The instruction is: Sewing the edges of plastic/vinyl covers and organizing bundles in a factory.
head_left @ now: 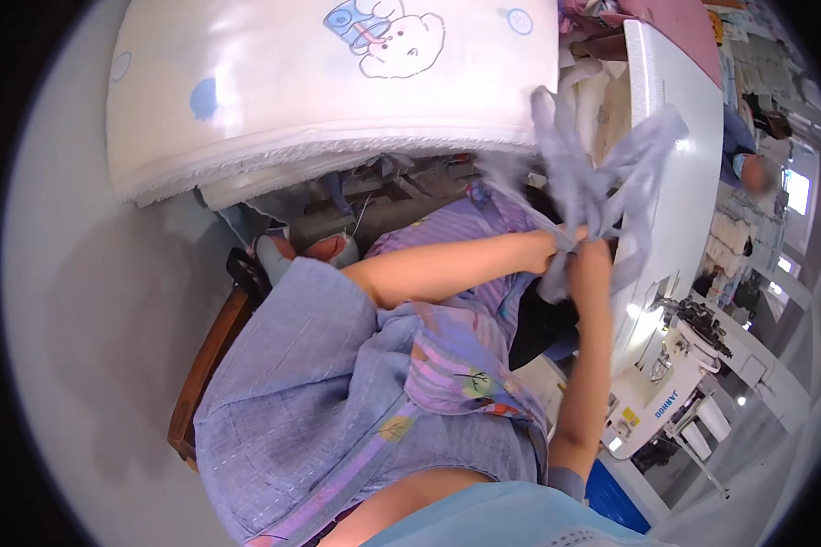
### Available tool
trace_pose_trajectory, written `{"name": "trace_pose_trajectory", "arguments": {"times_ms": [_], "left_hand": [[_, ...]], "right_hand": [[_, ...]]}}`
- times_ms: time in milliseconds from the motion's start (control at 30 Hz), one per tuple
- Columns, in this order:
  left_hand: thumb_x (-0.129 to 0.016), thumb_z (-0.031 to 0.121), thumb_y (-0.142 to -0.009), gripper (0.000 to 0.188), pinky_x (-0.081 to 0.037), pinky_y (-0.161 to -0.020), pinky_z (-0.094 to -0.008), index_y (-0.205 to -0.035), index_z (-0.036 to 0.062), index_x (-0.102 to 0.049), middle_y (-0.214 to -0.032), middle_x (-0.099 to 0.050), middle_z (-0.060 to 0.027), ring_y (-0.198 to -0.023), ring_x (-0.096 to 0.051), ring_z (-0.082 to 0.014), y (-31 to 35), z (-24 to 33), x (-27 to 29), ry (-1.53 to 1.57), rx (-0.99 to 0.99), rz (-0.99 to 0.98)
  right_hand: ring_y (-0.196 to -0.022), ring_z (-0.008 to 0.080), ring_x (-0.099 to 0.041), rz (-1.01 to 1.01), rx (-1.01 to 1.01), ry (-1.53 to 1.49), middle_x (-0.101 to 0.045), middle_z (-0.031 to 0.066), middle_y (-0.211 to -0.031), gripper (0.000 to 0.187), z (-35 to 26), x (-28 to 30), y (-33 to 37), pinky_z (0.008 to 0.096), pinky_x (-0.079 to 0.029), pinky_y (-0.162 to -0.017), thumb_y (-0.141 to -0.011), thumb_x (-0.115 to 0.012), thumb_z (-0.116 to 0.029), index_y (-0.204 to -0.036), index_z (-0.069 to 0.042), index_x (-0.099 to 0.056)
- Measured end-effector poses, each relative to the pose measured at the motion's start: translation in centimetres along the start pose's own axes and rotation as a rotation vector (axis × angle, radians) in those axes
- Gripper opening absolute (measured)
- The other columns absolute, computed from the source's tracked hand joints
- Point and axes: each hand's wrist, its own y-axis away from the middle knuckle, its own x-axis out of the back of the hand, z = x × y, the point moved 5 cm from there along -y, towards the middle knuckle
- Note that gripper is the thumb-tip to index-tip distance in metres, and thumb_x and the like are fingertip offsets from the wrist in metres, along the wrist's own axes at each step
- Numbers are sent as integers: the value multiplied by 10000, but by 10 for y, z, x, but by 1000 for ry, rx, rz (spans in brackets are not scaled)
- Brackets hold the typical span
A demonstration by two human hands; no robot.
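A bundle of grey-lavender cloth strips [588, 173] fans upward in front of me, its loose ends smeared by motion. Its lower, gathered part is gripped by my left hand [540, 251], which is closed. Right beside it, my right hand [589, 260] is closed on the same bundle, fingers partly blurred. The two hands are close together over my lap, next to a white table edge. Below them hangs the striped purple cloth [479, 228] of my apron, over a blue-grey garment [292, 365].
A cream printed fabric stack [274, 100] with frayed edges lies ahead. The white table [670, 182] runs along the right, with a white sewing machine [666, 383] at lower right. A wooden seat edge [205, 374] shows at left. Another person [743, 159] is far right.
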Motion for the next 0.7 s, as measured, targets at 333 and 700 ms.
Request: {"name": "trace_pose_trajectory", "arguments": {"times_ms": [333,700], "left_hand": [[-620,206,-959,314,-559,-913,-421,-1221,34,-639,-1209,-690,-157,-1078,-677,-254,-116,-51,87,390,452,473],[-601,183,-978,205,-559,-846,-404,-1106,43,-681,-1115,-722,-119,-1001,-687,-239,-332,-37,236,-23,256,506]], "right_hand": [[-1289,379,-563,337,65,-557,-523,214,-1460,390,11,36,21,420,-478,-1062,-964,-646,-75,-1331,47,-595],[-947,226,-669,969,-451,-624,-657,144,-1082,154,132,-17,111,301,-556,-758,-963,-621,51,-1089,43,-709]]}}
